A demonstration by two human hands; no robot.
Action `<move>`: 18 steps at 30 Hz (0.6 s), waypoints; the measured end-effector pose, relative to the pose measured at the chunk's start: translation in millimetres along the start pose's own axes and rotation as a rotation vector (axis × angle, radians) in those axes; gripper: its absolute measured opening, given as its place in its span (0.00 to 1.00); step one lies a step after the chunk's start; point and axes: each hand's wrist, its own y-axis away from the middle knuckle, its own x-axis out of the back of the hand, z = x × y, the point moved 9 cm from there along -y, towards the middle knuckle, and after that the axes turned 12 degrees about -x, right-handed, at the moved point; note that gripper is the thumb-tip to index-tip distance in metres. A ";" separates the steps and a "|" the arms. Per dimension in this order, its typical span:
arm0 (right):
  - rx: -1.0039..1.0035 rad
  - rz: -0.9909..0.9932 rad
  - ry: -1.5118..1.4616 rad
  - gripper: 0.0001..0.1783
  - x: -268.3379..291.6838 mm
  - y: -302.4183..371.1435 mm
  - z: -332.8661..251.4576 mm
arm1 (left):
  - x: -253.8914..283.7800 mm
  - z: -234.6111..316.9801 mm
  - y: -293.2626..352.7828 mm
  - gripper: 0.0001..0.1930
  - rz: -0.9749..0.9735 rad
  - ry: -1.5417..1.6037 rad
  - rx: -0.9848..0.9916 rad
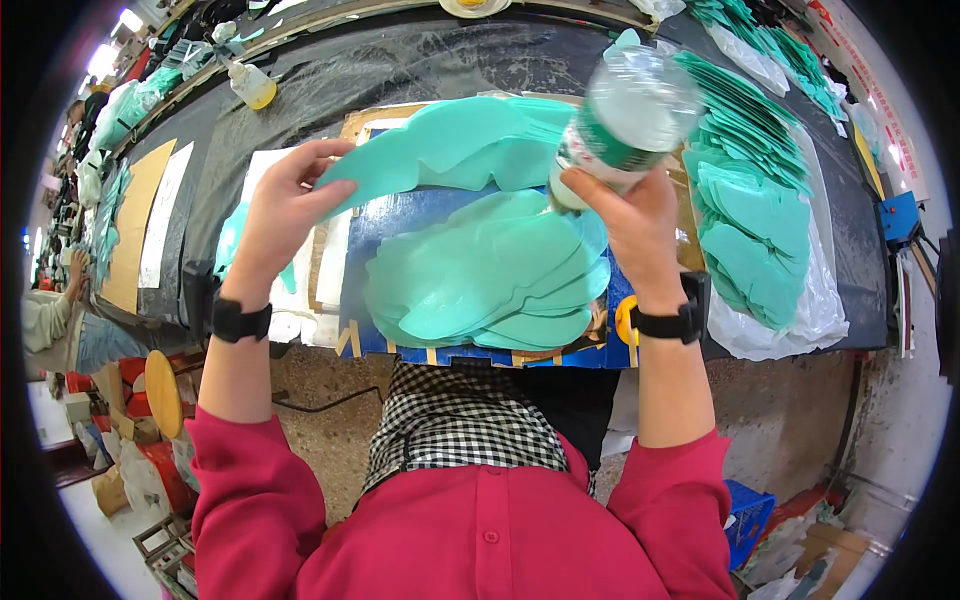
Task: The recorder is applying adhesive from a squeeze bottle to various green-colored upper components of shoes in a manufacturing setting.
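Observation:
My left hand (305,195) pinches the left end of a curved teal sheet piece (460,140) between thumb and fingers, lifting that end. The sheet's other end reaches toward the right, above a blue board. In my right hand (630,215) is a clear plastic bottle (645,95) with a green label, blurred by motion. It is tilted with its base up and its narrow end down toward the teal pieces. Below it, a fanned stack of teal sheet pieces (490,275) lies on the blue board (365,230). Whether liquid leaves the bottle cannot be made out.
More teal pieces (750,230) are piled on clear plastic (815,325) at the right. A squeeze bottle with yellow liquid (252,86) stands at the upper left, near cardboard (140,225). A yellow ring (626,320) sits by my right wrist. Another person's hand (77,268) shows far left.

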 end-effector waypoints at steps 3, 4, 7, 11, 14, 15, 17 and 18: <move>0.020 0.019 0.244 0.33 -5.3 -7.4 -9.9 | 15.1 12.4 25.7 0.19 0.070 0.193 0.030; 0.037 -0.002 0.199 0.32 -0.2 -9.9 -5.6 | 11.5 17.6 34.6 0.20 0.079 0.303 0.045; -0.051 0.060 0.020 0.29 31.3 -3.4 -4.2 | -12.8 32.6 58.9 0.19 0.079 0.554 0.093; 0.101 0.333 -0.209 0.23 74.5 32.2 -40.7 | -74.2 28.9 87.3 0.20 -0.022 0.575 0.219; 0.096 0.280 -0.146 0.22 55.3 52.6 -52.8 | -86.2 45.9 88.3 0.19 0.067 -0.162 -0.069; 0.056 0.191 -0.122 0.24 38.2 55.3 -50.5 | -91.4 62.7 90.1 0.18 0.115 -0.464 -0.289; 0.022 0.103 -0.043 0.26 12.3 54.4 -34.0 | -100.9 72.0 94.1 0.16 0.090 -0.473 -0.287; 0.021 0.101 -0.043 0.26 -1.4 57.2 -29.3 | -103.5 74.2 96.9 0.13 0.070 -0.486 -0.277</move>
